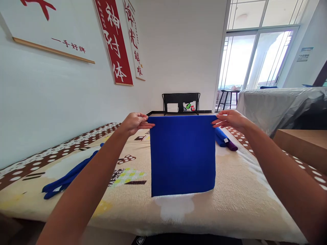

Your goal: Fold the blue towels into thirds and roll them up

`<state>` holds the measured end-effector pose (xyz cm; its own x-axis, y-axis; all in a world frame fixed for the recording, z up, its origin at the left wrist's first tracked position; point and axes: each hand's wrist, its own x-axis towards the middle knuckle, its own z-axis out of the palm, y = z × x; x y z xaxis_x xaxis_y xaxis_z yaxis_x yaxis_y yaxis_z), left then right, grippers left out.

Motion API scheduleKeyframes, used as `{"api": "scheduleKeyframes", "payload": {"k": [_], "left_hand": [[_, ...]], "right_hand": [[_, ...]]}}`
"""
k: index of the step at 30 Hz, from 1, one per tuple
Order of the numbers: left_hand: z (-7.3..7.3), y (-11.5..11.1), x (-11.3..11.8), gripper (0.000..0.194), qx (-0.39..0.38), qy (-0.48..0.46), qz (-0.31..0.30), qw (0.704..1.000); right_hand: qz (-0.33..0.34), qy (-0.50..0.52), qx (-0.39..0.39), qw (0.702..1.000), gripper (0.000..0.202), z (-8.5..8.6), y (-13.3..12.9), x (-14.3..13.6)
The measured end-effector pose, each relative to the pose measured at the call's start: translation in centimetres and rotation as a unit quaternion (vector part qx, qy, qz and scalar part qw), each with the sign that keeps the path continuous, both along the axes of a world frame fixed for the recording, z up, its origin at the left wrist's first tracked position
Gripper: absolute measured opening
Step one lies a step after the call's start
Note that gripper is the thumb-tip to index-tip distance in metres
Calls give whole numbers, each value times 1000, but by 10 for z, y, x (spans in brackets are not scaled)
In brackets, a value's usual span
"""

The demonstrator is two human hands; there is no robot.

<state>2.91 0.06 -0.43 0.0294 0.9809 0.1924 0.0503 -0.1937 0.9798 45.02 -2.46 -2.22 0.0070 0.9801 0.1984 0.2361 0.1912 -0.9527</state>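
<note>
A flat blue cloth [183,156] hangs upright in front of me, its top edge stretched straight between both hands. My left hand [135,123] pinches the upper left corner, thumb against fingers. At the upper right corner my right hand [228,119] grips the same cloth in a pinch. The cloth's lower edge hangs at or just above the blanket [133,211]; I cannot tell whether it touches. Behind its right side lie a rolled blue cloth [221,136] with a white tag and a purple roll [232,146]. Loose blue cloth [68,173] lies left of my left forearm.
The patterned blanket covers a wide bed. A black rack [181,98] holding a white box stands against the far wall. To the right are a plastic-covered piece of furniture [270,102] and a cardboard-brown box [301,146]. Scrolls [114,47] hang on the left wall.
</note>
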Motion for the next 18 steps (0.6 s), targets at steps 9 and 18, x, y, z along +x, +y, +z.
{"api": "scheduleKeyframes", "payload": {"k": [9,18], "left_hand": [[-20,19,4,31,239,-57,0,969],[-171,-80,-34,25,136,332,-130,924]], "right_hand": [[-35,41,212,976,29,-27,21,-5],[126,-180,55,974,38,-197,-60,27]]}}
